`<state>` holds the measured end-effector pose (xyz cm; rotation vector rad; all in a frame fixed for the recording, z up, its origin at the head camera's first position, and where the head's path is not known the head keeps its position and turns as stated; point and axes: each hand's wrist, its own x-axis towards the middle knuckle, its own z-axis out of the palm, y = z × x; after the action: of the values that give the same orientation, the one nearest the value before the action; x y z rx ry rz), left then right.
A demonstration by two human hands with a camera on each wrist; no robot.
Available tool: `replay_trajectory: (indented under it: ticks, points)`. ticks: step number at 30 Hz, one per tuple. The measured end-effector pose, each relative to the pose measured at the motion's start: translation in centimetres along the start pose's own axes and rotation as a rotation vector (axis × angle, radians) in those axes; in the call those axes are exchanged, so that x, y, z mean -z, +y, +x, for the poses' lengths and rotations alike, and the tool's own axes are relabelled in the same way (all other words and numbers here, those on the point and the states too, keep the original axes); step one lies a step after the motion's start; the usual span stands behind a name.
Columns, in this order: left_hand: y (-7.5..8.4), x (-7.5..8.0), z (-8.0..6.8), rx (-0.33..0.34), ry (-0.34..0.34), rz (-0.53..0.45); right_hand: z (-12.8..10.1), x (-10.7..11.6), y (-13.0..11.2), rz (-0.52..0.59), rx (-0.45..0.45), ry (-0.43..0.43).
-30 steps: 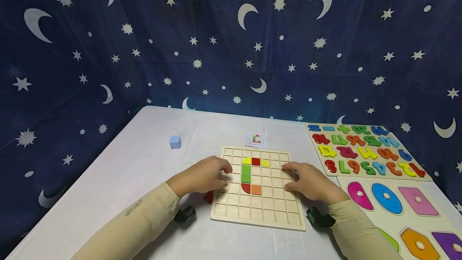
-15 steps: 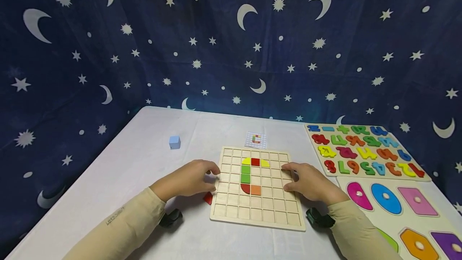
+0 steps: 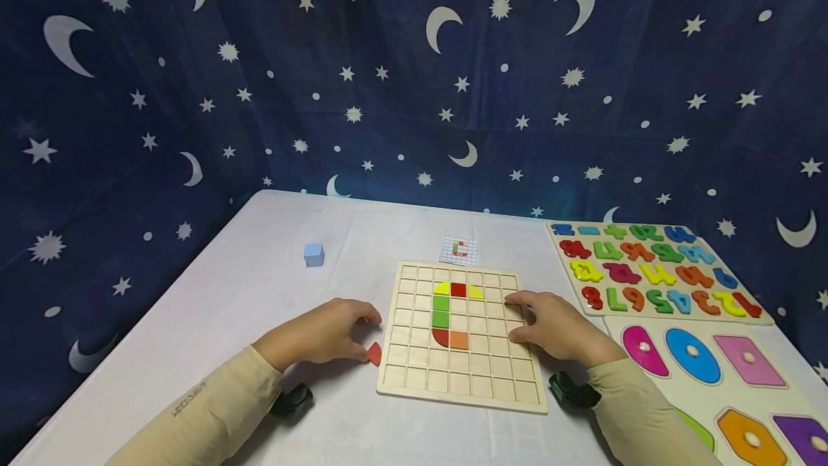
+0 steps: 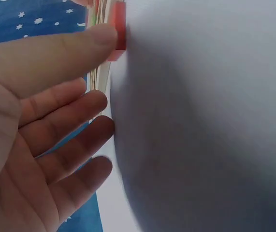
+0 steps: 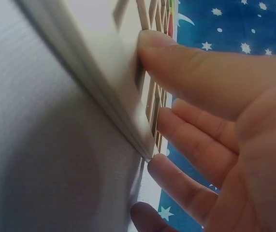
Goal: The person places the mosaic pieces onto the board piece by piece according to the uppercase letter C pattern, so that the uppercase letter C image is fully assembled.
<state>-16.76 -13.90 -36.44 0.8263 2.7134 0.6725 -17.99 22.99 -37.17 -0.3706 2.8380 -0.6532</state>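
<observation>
A loose red tile (image 3: 374,353) lies on the cloth just left of the wooden grid board (image 3: 462,384). My left hand (image 3: 320,333) is beside it, thumb tip at the tile and the other fingers apart from it. In the left wrist view the thumb overlaps the face of the red tile (image 4: 120,29), and the fingers are loosely spread. At the board's right edge rests my right hand (image 3: 556,322), thumb on the grid and fingers relaxed. Yellow, red, green and orange tiles form a C-like shape on the board, including a green tile (image 3: 440,319).
Behind the board lies a small pattern card (image 3: 460,251) showing a similar coloured shape. A blue cube (image 3: 313,254) stands at the back left. To the right are a number puzzle board (image 3: 653,293) and a shape puzzle with knobs (image 3: 686,401). A starry curtain (image 3: 388,128) hangs behind.
My left hand has moved left and slightly nearer, from over the board's left side to the loose red tile, which now sits turned a little. My right hand has stayed in place.
</observation>
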Motion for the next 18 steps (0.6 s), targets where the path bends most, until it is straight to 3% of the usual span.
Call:
replay_trajectory:
  ticks: [7, 18]
  points:
    - [-0.37, -0.21, 0.08, -0.059, 0.020, 0.037, 0.01, 0.00, -0.05, 0.002, -0.005, -0.003]
    - [-0.74, -0.49, 0.53, -0.056, 0.046, 0.046, 0.06, 0.04, -0.07, 0.000, -0.002, -0.003]
